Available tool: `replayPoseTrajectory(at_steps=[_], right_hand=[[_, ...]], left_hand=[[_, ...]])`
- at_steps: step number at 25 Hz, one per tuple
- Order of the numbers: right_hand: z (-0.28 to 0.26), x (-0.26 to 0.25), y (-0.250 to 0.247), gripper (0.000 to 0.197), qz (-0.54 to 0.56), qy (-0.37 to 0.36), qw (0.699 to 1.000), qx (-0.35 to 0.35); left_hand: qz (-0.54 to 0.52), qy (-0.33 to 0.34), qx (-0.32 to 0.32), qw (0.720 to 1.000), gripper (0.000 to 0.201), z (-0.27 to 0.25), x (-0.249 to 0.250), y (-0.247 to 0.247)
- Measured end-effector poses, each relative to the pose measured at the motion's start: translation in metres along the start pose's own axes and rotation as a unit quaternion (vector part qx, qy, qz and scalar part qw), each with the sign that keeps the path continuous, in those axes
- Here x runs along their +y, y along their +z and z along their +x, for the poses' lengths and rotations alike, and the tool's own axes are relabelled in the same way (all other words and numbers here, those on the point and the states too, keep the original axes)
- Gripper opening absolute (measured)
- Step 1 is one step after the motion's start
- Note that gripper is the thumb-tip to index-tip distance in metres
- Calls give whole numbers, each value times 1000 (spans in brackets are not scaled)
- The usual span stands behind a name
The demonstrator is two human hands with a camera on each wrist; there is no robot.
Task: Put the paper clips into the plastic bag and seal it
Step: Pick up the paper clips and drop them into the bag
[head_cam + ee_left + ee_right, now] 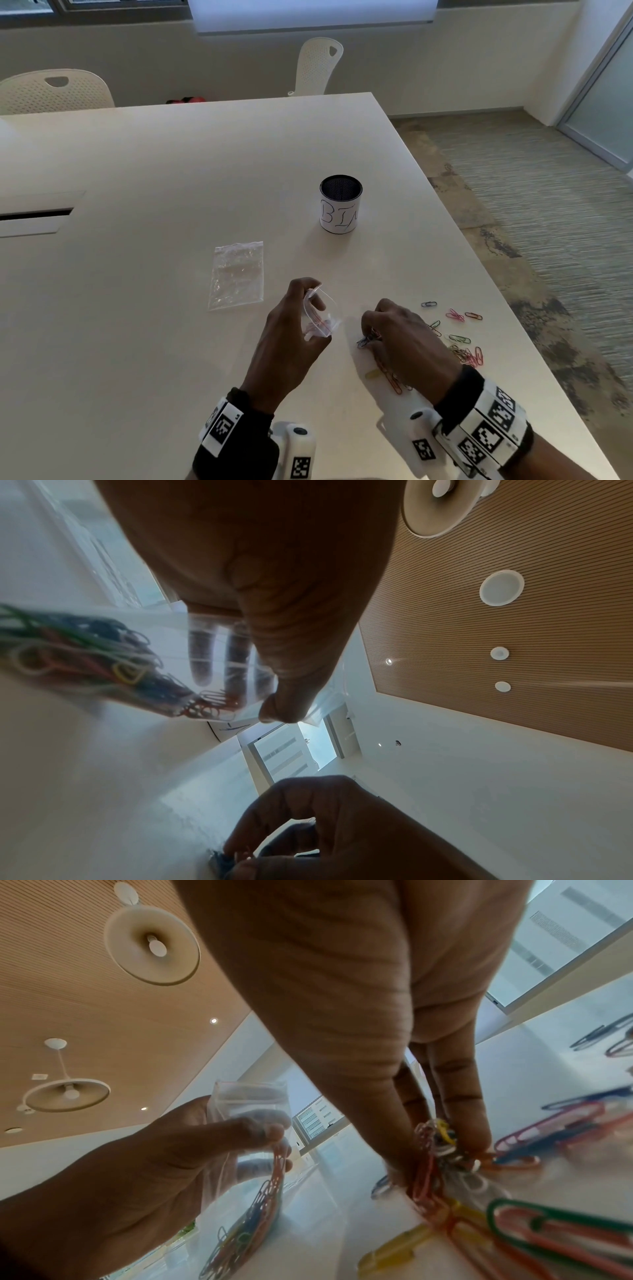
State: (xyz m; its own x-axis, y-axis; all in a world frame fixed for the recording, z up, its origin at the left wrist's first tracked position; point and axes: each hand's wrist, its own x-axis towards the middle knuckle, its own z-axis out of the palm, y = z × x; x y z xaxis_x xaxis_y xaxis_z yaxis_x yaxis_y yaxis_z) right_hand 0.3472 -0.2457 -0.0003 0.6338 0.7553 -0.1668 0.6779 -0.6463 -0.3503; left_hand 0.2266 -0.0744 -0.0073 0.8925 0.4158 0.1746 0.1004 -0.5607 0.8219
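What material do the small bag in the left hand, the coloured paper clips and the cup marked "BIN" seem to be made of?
Small bag: thin clear plastic film, glossy; the fingers show through it.
Paper clips: probably wire with a coloured coating, smooth and slightly shiny; the metal itself is not visible.
Cup: likely dark metal mesh, judging by its fine-dotted inside, wrapped in matte white paper with handwriting.

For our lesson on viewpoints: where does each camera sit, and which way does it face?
Head: above, facing down at the table; both hands show.
Left wrist: under the left hand, looking along the bag toward the ceiling.
Right wrist: under the right hand, low over the clips.
Shared: every view shows the bag in the left hand's grip.
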Motion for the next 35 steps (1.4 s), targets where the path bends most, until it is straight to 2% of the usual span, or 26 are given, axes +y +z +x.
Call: replayPoseTrajectory(at_steps=[6,10,12,16,20,22,24,27,29,35], right_hand=[[4,13,-11,11,47,-1,999,-1],[5,26,-22,6,146,25,989,-1],[4,29,-28,8,232,39,972,18],[-1,22,-42,7,402,52,913,49],[-4,1,-51,10,504,29,861,61],[-4,-13,-54,11,517,7,853,74],[-3,-26,-53,10,497,-20,864,80],[4,-41,-43,9,385,-59,915,103],[9,-49,-35,10,325,-81,935,116],[14,-57,-32,16,273,-115,948,115]], left_hand=[[5,1,-2,1000,63,0,0,0],[6,-1,-3,1000,63,0,1,0],[6,-3,-4,1000,64,-1,1,0],[9,-2,-10,1000,63,0,2,1],[16,-4,-13,1000,62,0,3,1],[17,-4,-14,1000,60,0,4,1],[14,-9,-16,1000,62,0,6,1],[5,-20,-22,1000,63,0,9,1],[-4,-14,-20,1000,59,0,10,2],[-15,-2,-10,1000,56,0,9,1]])
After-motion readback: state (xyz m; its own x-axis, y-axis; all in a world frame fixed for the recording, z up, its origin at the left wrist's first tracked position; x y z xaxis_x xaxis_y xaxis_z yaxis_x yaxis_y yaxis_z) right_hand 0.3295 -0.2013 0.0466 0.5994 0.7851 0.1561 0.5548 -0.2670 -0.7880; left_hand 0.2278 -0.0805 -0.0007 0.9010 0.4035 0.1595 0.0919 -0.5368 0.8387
